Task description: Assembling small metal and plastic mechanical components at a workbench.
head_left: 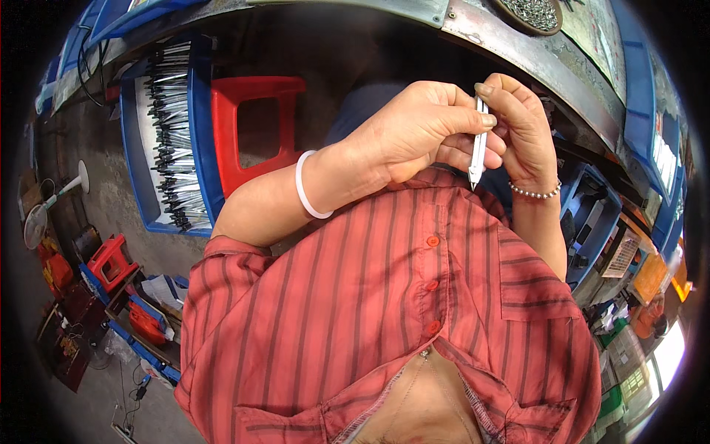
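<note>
We observe the left fingers (470, 120) pinched closed around the middle of a white pen (476, 161), the right fingers (504, 96) closed at its upper end. The pen lies before the striped shirt (355, 288). We note a blue bin (203, 140) of pens beside a red stool (225, 137).

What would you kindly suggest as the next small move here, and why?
Perhaps turn the white pen slightly so its tip faces away from the striped shirt: the left hand pinches its shaft, the right hand has its thumb at the upper end, and the tip points toward the shirt.
</note>
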Motion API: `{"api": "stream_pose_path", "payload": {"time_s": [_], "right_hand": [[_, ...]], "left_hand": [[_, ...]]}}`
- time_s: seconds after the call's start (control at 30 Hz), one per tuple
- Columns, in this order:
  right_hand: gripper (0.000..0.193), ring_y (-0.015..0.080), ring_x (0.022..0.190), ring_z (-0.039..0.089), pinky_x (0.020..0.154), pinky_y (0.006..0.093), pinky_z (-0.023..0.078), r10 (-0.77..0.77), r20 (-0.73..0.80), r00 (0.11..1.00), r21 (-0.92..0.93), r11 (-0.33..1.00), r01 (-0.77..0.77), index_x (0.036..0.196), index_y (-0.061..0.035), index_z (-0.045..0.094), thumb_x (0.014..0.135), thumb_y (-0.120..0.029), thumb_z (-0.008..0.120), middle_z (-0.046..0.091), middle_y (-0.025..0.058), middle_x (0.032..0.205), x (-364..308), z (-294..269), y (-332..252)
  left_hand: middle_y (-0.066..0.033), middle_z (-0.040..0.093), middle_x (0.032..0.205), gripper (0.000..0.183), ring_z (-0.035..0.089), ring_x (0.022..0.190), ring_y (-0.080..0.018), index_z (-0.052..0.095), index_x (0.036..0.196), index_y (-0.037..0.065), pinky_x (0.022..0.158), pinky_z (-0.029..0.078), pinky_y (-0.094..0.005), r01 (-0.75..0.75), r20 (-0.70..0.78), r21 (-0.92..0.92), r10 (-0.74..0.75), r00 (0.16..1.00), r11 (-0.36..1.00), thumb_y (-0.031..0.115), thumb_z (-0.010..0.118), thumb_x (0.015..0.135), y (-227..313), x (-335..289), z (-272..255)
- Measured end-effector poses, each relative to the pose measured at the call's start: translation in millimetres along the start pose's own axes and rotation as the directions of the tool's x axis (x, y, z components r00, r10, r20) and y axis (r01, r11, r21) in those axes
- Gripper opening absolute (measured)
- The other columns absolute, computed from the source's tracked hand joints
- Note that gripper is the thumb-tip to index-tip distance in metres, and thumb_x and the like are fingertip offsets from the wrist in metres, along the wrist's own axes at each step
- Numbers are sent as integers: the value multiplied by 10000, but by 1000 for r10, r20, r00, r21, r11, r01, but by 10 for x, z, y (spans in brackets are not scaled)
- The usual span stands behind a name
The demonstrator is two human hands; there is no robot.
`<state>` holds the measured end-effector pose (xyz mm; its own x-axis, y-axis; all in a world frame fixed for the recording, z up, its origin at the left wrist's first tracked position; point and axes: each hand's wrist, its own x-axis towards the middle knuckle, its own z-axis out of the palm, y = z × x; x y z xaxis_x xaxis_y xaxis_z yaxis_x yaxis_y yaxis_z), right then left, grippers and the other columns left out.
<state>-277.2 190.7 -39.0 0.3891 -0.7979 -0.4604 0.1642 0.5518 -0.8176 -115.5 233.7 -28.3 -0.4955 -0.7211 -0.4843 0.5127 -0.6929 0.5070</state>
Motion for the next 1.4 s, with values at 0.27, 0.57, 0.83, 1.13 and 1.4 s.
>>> {"api": "stream_pose_path", "payload": {"time_s": [0.27, 0.57, 0.83, 1.13, 1.4], "right_hand": [[138, -10, 492, 405, 442, 147, 274, -15, 17, 1000, 44, 999, 15, 690, -86, 582, 817, -115, 628, 531, -61, 607, -15, -12, 13], [81, 25, 576, 468, 513, 177, 377, -253, 57, 966, 188, 953, 239, 770, -35, 554, 833, -60, 598, 551, -17, 706, -103, 72, -76], [104, 39, 646, 524, 578, 194, 435, -284, 135, 949, 17, 959, 284, 776, -10, 536, 861, -48, 582, 571, 5, 727, -212, 78, -293], [172, 59, 613, 500, 557, 224, 421, -708, -6, 706, -798, 429, 423, 826, 32, 606, 824, -140, 603, 568, 14, 655, 536, -605, -1465], [221, 271, 742, 619, 699, 333, 476, -563, 58, 825, -988, -148, -32, 831, -18, 631, 703, -194, 669, 645, 148, 785, 1787, -1225, -2062]], "left_hand": [[-161, 650, 843, 171, 668, 731, -210, 543, 896, 5, 627, 552, -267, -1, -15, 32, 1, 1000, 999, 166, 596, 868, 12, 4, 40], [-153, 634, 741, 285, 638, 569, -205, 503, 968, 16, 490, 528, -264, -149, -51, -58, 146, 988, 987, 281, 401, 963, -3, -34, 266], [-50, 530, 626, 333, 379, 382, -61, 477, 933, 44, 350, 301, -184, -19, 101, -346, 58, 993, 938, 361, 379, 966, -1, -19, 319], [-40, 482, 581, 303, 281, 368, -37, 526, 951, 16, 342, 217, -184, -73, 212, -292, 139, 967, 954, 300, 419, 958, -82, -187, 143], [-26, 473, 590, 289, 282, 388, -34, 521, 944, 24, 369, 224, -180, -73, 181, -213, 113, 977, 974, 296, 424, 960, -203, -247, 86]]}}
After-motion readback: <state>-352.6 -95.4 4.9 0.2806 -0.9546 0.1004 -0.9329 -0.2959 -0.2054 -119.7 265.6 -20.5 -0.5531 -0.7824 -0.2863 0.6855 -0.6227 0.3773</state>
